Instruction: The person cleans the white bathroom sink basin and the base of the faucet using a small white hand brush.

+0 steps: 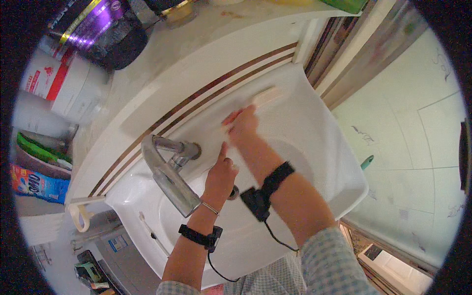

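Note:
My right hand (244, 122), blurred, is low over the back of a white washbasin (254, 236). Its fingers are curled around a small red object (233, 117), mostly hidden and too blurred to name. Beyond it, a pale flat piece (266, 95) lies against the basin's back wall. My left hand (221, 173) is beside the metal faucet (167, 177), index finger stretched towards the right hand and the other fingers curled. I see nothing held in it. The drain hole (233, 192) shows partly behind the left hand.
A toothbrush-like stick (154, 234) lies in the basin's left side. Tubs (73, 84), a black container (107, 37) and an OMO packet (38, 184) crowd the counter (155, 62). Cabled black straps (201, 236) circle both forearms. A glass panel (398, 147) stands at right.

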### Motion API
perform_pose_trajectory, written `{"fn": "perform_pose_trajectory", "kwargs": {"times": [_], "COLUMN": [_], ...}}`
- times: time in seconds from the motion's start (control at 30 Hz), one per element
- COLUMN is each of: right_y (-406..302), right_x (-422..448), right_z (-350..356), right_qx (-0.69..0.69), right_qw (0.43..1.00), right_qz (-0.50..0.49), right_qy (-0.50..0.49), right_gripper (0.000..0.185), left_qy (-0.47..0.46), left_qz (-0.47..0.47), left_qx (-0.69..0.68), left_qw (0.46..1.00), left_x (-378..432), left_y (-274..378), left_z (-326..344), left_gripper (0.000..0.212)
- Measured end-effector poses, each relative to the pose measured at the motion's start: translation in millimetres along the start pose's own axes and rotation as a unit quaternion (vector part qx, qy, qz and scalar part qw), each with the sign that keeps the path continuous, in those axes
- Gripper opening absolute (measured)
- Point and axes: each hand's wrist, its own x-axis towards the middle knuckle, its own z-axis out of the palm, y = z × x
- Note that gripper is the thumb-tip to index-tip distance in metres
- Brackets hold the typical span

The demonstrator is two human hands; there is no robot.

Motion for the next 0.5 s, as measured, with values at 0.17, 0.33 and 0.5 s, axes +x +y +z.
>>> {"fn": "perform_pose_trajectory", "kwargs": {"times": [0.17,0.33,0.5], "right_y": [23,-40,29], "right_x": [-7,21,-17], "right_z": [2,-3,-8], "right_qx": [-0.007,0.072,-0.040], "right_qw": [1.000,0.997,0.999], "right_qz": [-0.001,0.009,0.022], "right_qy": [0.000,0.024,-0.028], "right_gripper": [0.039,0.040,0.040], "left_qy": [0.089,-0.038,0.036], "left_qz": [-0.021,0.049,-0.004], "left_qx": [0.003,0.084,0.051], "left_qw": [0.996,0.995,0.998], "left_x": [1,1,-2], "left_y": [-3,-16,-11], "left_z": [21,22,27], "left_gripper": [0.023,0.028,0.019]}}
